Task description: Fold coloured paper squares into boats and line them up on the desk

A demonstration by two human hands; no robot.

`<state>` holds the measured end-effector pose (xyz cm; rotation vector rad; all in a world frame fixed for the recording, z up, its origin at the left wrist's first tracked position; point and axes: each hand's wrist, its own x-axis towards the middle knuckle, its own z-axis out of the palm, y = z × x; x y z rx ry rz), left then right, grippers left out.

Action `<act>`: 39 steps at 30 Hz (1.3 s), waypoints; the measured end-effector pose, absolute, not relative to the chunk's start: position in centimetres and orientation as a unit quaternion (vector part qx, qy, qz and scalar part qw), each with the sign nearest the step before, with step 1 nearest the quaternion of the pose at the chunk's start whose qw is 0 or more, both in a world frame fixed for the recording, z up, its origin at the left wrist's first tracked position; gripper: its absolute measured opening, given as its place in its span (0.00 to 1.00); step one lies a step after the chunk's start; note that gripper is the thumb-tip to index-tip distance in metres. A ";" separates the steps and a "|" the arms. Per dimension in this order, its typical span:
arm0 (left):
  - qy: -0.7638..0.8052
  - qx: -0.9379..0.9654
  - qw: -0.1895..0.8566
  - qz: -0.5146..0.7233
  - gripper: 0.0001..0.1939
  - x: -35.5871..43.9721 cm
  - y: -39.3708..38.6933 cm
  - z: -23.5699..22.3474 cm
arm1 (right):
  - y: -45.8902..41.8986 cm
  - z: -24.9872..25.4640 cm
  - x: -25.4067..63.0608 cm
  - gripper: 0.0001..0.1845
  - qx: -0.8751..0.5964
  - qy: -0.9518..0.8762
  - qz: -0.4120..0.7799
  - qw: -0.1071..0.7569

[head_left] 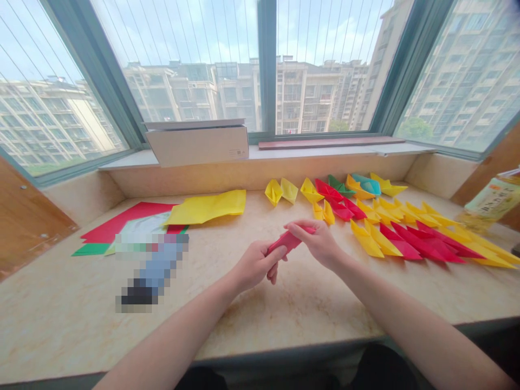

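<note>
One red paper [289,242]: folded into a narrow strip, raised above the counter [227,325] between two bare hands, slanting from lower left to upper right.
Left hand [255,265]: grasps the strip's lower end, thumb laid along its upper face, other fingers bent beneath.
Right hand [317,238]: grips the upper end, fingers over the paper's far edge; the thumb's exact place is hard to make out.
Between the fingers: the strip's middle shows bare, and a corner juts past the right fingers.
Boats, right: folded paper in rows, near the right hand and stretching toward the wall, among them yellow boats [273,192], red boats [430,246], a green boat [340,185], an orange boat [359,187] and a teal boat [366,185].
Sheets, left: a yellow sheet [207,208] overlaps a pale sheet [142,227] and red sheets [134,216], with a green sheet [91,249] at the near edge.
Blurred patch [158,265]: just in front of the sheets, its contents obscured.
Bottle [493,197]: yellow liquid inside, at far right beside the boats.
Sill [260,153]: bears a white box [199,146] and, to its right, a reddish plank [331,143].
Window [266,70]: apartment blocks [190,89] beneath a cloudy blue sky.
</note>
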<state>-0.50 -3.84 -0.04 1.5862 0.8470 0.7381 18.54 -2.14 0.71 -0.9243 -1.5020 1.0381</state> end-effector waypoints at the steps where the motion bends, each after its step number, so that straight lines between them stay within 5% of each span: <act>1: 0.363 0.673 0.564 0.310 0.21 -0.5 -3.8 0.0 | -2.1 0.8 18.8 0.22 -0.397 -0.633 0.421 0.514; 10: 0.405 0.679 0.520 0.323 0.23 -1.0 -3.2 0.2 | -1.8 1.7 20.4 0.21 -0.374 -0.690 0.459 0.417; 16: 0.364 0.658 0.570 0.330 0.31 -1.1 -3.0 -0.1 | -1.3 1.5 20.4 0.26 -0.392 -0.654 0.473 0.441; 24: 0.382 0.668 0.545 0.334 0.24 -1.5 -1.9 -0.5 | -1.0 1.4 20.4 0.35 -0.391 -0.622 0.489 0.471; 33: 0.392 0.651 0.535 0.368 0.25 -1.8 -1.7 -0.6 | -0.2 1.3 21.3 0.33 -0.387 -0.619 0.512 0.453; 39: 0.398 0.653 0.535 0.359 0.28 -1.8 -1.7 -0.5 | -0.2 1.1 21.1 0.34 -0.434 -0.632 0.422 0.484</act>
